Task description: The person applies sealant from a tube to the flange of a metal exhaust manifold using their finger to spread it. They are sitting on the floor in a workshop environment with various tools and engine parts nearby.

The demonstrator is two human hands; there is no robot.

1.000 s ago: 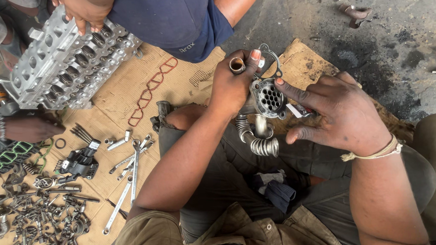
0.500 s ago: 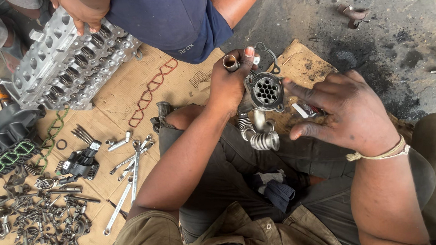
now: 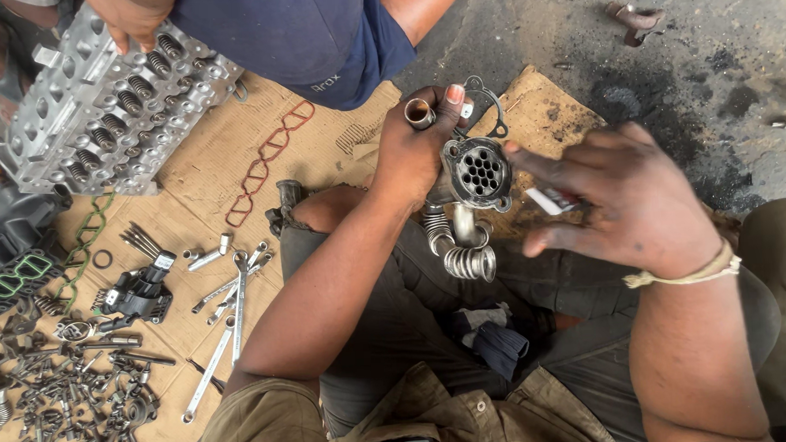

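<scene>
Head view: left hand (image 3: 412, 154) grips the round metal cooler end with its honeycomb of holes (image 3: 477, 173), now tilted face-up; right hand (image 3: 626, 197), shifted rightward, pinches a small white strip (image 3: 547, 201).

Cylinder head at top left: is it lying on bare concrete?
No, the cylinder head rests on the cardboard sheet, under another person's hand.
</scene>
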